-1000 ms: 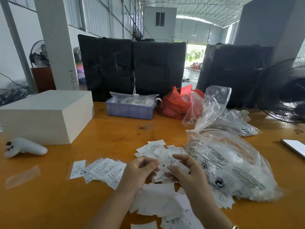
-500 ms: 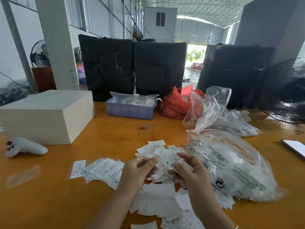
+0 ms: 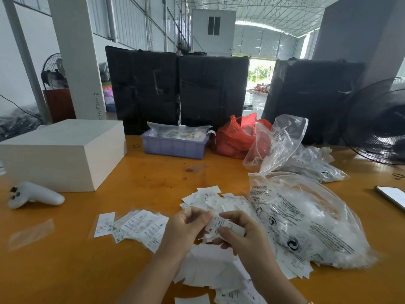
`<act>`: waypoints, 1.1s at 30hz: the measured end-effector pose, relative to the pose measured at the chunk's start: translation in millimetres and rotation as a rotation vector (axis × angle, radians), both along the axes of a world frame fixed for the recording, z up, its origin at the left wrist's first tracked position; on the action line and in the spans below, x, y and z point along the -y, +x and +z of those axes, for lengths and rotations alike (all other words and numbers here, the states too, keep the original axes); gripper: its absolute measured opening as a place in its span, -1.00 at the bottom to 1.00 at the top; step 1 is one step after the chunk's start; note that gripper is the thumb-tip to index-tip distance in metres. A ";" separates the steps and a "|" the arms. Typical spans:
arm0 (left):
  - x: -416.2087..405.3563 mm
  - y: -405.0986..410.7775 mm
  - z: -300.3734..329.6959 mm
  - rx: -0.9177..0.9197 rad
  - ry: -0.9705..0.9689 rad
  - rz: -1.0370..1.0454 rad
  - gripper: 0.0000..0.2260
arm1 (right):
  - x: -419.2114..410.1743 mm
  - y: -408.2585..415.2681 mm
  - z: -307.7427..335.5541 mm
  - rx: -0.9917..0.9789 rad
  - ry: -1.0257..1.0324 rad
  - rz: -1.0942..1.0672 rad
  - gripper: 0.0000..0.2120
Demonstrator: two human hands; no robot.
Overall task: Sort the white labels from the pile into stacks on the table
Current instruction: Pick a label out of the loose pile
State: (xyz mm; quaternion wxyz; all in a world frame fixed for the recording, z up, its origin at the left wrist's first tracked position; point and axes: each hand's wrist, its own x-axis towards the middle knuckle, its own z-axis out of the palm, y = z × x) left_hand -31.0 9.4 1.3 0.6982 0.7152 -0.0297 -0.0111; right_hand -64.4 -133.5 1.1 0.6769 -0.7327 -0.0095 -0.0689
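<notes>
A loose pile of white labels point(image 3: 208, 266) lies on the orange table point(image 3: 65, 270) below my hands, with more labels point(image 3: 208, 194) scattered just beyond them. My left hand point(image 3: 186, 229) and my right hand point(image 3: 243, 235) meet above the pile and together pinch a small bunch of labels point(image 3: 221, 224), the top one marked M. To the left, a fanned row of sorted labels point(image 3: 135, 227) lies flat, some marked S and XS. A clear printed bag full of labels point(image 3: 306, 220) sits right of my hands.
A white box point(image 3: 61, 152) and a white controller point(image 3: 32, 195) lie at the left. A purple tray point(image 3: 173, 145), a red bag point(image 3: 234, 137) and clear bags point(image 3: 282, 145) stand behind. A phone point(image 3: 392, 196) and a black fan point(image 3: 381, 121) are at the right.
Both hands stay over the pile, and the fingers have shifted the held labels slightly. The piles on the table look unchanged.
</notes>
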 end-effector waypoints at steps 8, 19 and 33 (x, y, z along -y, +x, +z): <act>-1.5 -1.0 -0.9 0.025 0.023 -0.105 -0.78 | 2.3 1.1 -0.3 -0.013 0.007 0.026 -0.78; -4.8 4.1 -1.2 -0.047 -0.067 -0.082 -0.82 | 14.0 6.0 -1.3 -0.012 0.157 -0.056 -0.67; 0.4 0.9 -1.0 -0.094 -0.037 -0.038 -0.81 | 5.2 2.9 -2.4 0.005 -0.087 -0.056 -0.89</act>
